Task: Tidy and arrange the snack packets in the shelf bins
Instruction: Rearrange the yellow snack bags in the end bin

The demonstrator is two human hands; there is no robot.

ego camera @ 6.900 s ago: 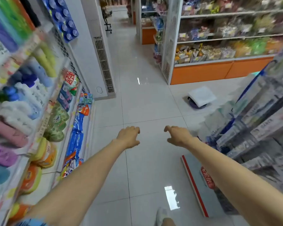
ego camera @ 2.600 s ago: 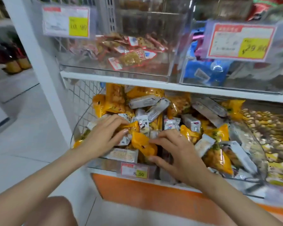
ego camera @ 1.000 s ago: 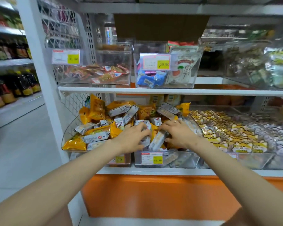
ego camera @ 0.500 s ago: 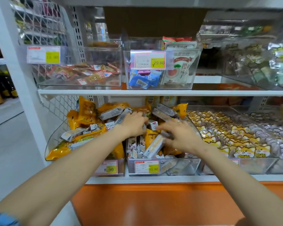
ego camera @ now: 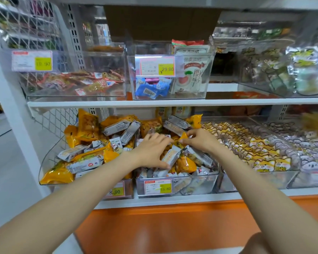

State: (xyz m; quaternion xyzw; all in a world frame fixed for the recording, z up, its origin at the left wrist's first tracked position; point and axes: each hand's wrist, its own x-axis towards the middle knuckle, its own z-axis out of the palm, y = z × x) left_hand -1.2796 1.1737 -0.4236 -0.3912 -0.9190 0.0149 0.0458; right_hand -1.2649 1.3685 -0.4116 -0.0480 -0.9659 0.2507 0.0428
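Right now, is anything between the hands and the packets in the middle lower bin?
Nothing visible. The left hand rests on the packets in the middle lower bin; the right hand pinches an orange packet there.

Both bare arms stretched forward, hands close together, left hand (ego camera: 152,151) palm down with fingers spread and thumb out, right hand (ego camera: 200,141) knuckles up, fingers curled, pinching a packet (ego camera: 179,142)
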